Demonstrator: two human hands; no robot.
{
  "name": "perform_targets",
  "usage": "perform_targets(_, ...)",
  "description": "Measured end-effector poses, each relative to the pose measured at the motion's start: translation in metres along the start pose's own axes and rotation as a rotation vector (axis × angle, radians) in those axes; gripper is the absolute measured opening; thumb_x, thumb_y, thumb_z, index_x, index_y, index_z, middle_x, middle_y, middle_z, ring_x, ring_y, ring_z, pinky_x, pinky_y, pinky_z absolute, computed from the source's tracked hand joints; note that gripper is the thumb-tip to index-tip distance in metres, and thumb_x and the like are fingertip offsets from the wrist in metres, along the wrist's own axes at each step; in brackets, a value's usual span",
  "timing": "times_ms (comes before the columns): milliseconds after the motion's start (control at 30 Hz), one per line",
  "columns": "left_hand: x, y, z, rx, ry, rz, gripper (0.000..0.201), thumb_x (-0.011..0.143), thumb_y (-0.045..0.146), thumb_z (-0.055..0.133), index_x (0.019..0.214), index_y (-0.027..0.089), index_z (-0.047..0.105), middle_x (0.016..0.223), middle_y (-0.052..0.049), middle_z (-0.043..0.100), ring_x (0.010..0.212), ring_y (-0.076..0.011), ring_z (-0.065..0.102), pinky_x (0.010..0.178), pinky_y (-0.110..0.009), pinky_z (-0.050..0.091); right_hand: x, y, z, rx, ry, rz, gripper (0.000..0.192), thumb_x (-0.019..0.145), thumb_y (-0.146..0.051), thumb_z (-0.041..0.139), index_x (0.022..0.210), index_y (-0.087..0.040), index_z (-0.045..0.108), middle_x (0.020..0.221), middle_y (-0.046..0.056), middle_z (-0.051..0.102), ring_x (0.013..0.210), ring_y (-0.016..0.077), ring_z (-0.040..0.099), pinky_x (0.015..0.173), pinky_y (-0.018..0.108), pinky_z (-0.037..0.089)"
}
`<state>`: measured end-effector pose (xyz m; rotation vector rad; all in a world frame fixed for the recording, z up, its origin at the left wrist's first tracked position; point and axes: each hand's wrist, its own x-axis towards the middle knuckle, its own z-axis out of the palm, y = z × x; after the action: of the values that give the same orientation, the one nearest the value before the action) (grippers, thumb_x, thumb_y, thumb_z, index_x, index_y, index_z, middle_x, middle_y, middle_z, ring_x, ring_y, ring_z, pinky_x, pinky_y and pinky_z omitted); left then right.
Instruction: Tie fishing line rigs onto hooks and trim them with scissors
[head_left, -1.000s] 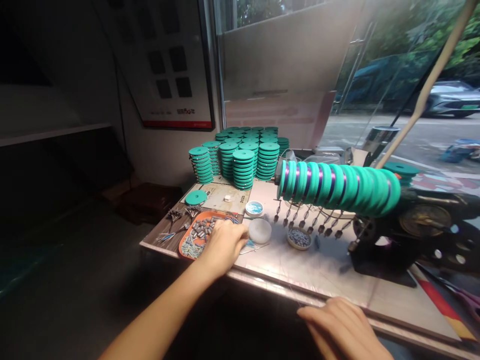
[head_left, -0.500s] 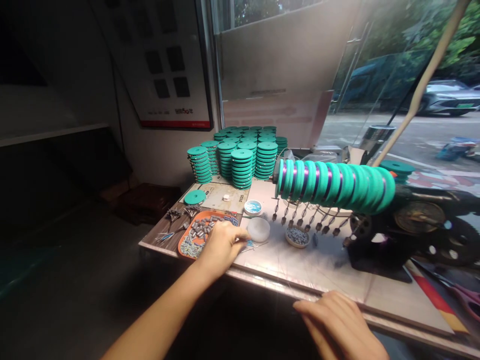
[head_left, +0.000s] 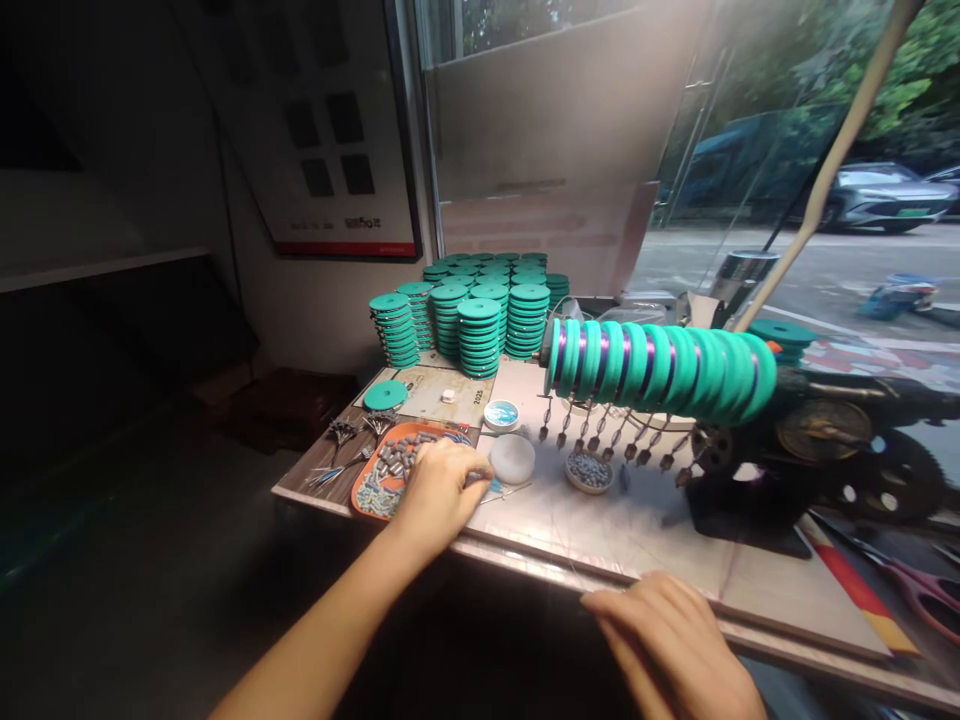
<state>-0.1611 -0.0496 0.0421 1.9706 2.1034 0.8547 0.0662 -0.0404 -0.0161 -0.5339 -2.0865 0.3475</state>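
My left hand (head_left: 442,490) hovers over the right side of an orange tray (head_left: 357,500), thumb and forefinger pinched together. Whatever lies in that pinch is too small to make out. Just beyond the fingertips is a translucent round dish (head_left: 513,459), with small blue pieces (head_left: 496,486) beside it. In front of the table edge, my right hand (head_left: 671,640) is closed in a pinch at the tip of a faint thin line (head_left: 574,572). Grey cylindrical weights (head_left: 396,457) and small pale pieces (head_left: 375,497) fill the tray.
Green foam spools (head_left: 660,372) wound with purple line sit on a black winding machine (head_left: 825,430), small metal rigs (head_left: 598,440) dangling below. Stacked green spools (head_left: 478,340) stand behind. A bowl of grey beads (head_left: 589,472), a small white cup (head_left: 501,414) and scissors (head_left: 930,595) are on the table (head_left: 645,560).
Both hands keep nearly the same pinched poses. The whole view has shifted slightly, so most things appear a little further left.
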Motion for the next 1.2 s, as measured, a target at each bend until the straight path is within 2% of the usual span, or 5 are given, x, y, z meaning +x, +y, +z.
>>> perform_targets(200,-0.026,0.035,0.004,-0.378,-0.107,-0.101,0.007,0.071,0.012,0.06,0.07,0.018,0.064,0.07,0.0,0.067,0.07,-0.0153,0.06,0.06,-0.023,0.044,0.002,0.006,-0.006,-0.125,-0.048,-0.097,0.016,0.079,-0.01,0.052,0.091,-0.018,0.057,0.068,0.0,0.059,0.066,0.0145,0.055,0.07,0.031,0.044)
perform_targets(400,-0.057,0.06,0.029,-0.698,-0.123,-0.211,0.005,0.071,0.014,0.06,0.07,0.017,0.063,0.07,-0.001,0.066,0.072,-0.0167,0.061,0.07,-0.026,0.045,0.001,0.004,-0.004,-0.24,-0.027,-0.125,0.016,0.079,-0.011,0.052,0.091,-0.018,0.06,0.07,0.0,0.062,0.069,0.0152,0.055,0.079,0.033,0.038)
perform_targets(600,-0.061,0.06,0.04,-0.763,-0.045,-0.267,0.004,0.067,0.015,0.065,0.063,0.016,0.065,0.062,-0.001,0.066,0.061,-0.0147,0.059,0.061,-0.023,0.045,-0.005,-0.005,0.005,-0.162,0.091,0.009,0.017,0.08,-0.01,0.049,0.088,-0.018,0.062,0.069,0.001,0.062,0.073,0.017,0.052,0.085,0.038,0.035)
perform_targets(1000,-0.07,0.055,0.058,-1.002,-0.02,-0.373,0.007,0.063,0.021,0.072,0.06,0.016,0.067,0.058,0.0,0.064,0.059,-0.0132,0.056,0.061,-0.022,0.046,-0.004,-0.004,-0.006,-0.129,-0.029,-0.038,0.012,0.077,-0.008,0.053,0.084,-0.018,0.057,0.067,-0.001,0.057,0.067,0.0144,0.052,0.072,0.03,0.04)
perform_targets(1200,-0.081,0.05,0.066,-1.01,0.028,-0.418,0.007,0.063,0.023,0.073,0.069,0.019,0.072,0.068,-0.003,0.07,0.068,-0.017,0.063,0.067,-0.024,0.049,-0.008,-0.017,0.004,-0.142,0.069,0.071,0.014,0.08,-0.009,0.048,0.08,-0.018,0.058,0.064,0.0,0.054,0.068,0.0162,0.047,0.082,0.039,0.034)
